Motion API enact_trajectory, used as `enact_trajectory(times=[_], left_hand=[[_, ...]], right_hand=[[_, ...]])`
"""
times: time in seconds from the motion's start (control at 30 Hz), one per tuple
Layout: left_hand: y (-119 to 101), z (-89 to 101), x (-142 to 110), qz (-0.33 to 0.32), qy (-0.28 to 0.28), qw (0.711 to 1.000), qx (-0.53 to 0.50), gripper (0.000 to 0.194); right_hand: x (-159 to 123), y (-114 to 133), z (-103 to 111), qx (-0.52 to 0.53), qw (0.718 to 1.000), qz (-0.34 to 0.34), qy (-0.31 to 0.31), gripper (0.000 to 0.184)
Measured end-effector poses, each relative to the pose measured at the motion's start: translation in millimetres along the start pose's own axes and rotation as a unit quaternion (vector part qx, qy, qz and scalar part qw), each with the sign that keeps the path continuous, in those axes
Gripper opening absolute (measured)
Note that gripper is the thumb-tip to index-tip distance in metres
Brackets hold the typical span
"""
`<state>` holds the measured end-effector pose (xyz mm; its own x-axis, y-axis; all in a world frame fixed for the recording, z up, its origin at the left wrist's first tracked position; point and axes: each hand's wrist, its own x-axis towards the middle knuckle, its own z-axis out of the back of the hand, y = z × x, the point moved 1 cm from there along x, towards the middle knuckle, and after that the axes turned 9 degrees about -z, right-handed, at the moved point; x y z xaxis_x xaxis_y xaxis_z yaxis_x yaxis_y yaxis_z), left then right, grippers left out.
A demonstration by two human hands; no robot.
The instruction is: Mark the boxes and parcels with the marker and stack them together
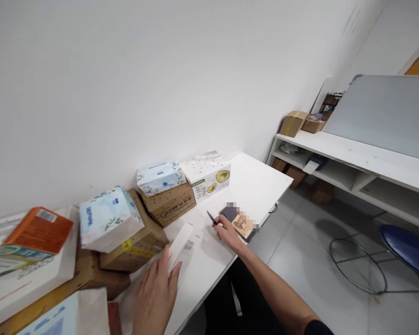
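My left hand [156, 292] grips a slim white box [180, 245] with dark print, lifted at an angle over the white table [258, 186]. My right hand [226, 232] rests on the table farther right, fingers pinched round a dark pen [211, 217] whose tip points away from me. Just beyond that hand lies a dark phone [238, 219] with a blurred picture on it.
Along the wall stand brown cartons [169, 204], tissue packs [108, 218], an avocado-print box [209, 177] and an orange box [35, 230]. White shelving [352, 158] with cartons is at the right. A blue stool [405, 246] stands on the tiled floor.
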<state>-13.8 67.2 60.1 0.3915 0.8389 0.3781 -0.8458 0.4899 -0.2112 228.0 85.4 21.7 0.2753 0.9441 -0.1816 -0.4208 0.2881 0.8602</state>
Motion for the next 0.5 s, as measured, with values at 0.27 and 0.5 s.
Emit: enact_trajectory(times=[0.27,0.5], left_hand=[[6,-9.5,5,0.020,0.099,0.978,-0.183,0.045],[-6,6.7,14,0.030,0.091,0.975,-0.203,0.048]], right_hand=[[-29,0,16,0.130,0.985,0.032,0.107,0.039],[-29,-8,18,0.199,0.975,0.000,0.094,0.040]])
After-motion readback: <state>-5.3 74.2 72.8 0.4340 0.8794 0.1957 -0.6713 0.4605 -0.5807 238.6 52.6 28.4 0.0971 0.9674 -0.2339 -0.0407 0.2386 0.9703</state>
